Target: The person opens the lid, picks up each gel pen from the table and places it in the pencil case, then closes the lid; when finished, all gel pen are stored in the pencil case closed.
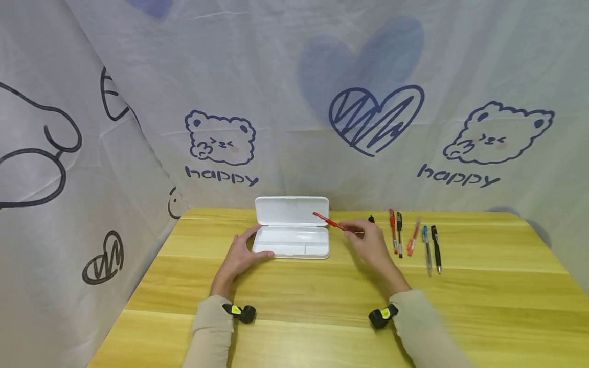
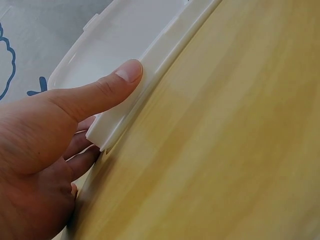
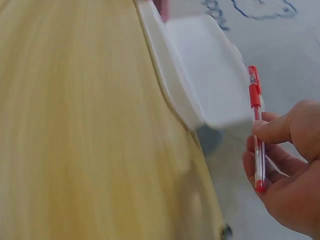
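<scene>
A white pencil case (image 1: 280,236) lies on the table with its lid (image 1: 290,210) raised at the back. Long and short compartments show inside it, with no pens in them. My left hand (image 1: 241,254) grips the case's left end, thumb along the front rim and fingers round the side. Between thumb and fingers, my right hand (image 1: 369,244) pinches a red gel pen (image 3: 257,125) with a clear barrel. In the head view the pen's capped end points left and overlaps the lid's right part. The right hand is just right of the case.
Right of my right hand lie a red pen (image 1: 392,232), a black-capped pen (image 1: 400,232), a pinkish-red pen (image 1: 414,237), a blue-capped pen (image 1: 427,250) and a black pen (image 1: 436,250). Another black tip (image 1: 371,219) shows behind that hand. A printed curtain (image 1: 290,102) hangs behind the table.
</scene>
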{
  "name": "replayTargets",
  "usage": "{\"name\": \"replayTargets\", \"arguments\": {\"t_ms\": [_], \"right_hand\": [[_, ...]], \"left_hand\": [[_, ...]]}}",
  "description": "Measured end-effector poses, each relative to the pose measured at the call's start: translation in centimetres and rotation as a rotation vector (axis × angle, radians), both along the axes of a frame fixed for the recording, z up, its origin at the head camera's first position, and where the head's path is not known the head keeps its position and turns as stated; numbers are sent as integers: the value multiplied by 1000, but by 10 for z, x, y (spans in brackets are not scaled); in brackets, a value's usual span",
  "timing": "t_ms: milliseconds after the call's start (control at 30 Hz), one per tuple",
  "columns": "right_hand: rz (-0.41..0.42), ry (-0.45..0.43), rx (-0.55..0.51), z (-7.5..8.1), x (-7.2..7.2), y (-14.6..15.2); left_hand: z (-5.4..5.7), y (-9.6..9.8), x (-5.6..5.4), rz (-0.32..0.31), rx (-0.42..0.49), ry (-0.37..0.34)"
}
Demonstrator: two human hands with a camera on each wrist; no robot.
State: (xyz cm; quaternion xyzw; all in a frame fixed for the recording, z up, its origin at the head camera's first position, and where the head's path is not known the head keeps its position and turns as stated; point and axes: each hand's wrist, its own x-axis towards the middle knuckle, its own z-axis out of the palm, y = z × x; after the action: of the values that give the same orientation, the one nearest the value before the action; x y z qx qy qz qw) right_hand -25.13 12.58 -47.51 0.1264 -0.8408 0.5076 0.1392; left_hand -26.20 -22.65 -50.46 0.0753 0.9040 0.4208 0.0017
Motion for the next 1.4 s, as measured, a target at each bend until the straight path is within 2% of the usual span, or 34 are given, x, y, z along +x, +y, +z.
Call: {"name": "replayTargets", "arguments": {"t_ms": [200, 400, 567, 733, 1000, 1400], "right_hand": [[45, -70, -44, -2, -16, -45], [55, -69, 18, -10, -27, -78], [95, -116, 57, -17, -32, -96], [149, -185, 138, -18, -34, -101], [194, -305, 155, -13, -37, -98], [229, -271, 173, -11, -41, -99]], "left_hand": [[2, 1, 1, 15, 11, -12], [2, 0, 2, 24, 13, -17], [0, -1, 2, 30, 15, -22], [-3, -1, 4, 40, 9, -36], [-5, -1, 3, 49, 22, -44], [-1, 0, 1, 41, 4, -16]]}}
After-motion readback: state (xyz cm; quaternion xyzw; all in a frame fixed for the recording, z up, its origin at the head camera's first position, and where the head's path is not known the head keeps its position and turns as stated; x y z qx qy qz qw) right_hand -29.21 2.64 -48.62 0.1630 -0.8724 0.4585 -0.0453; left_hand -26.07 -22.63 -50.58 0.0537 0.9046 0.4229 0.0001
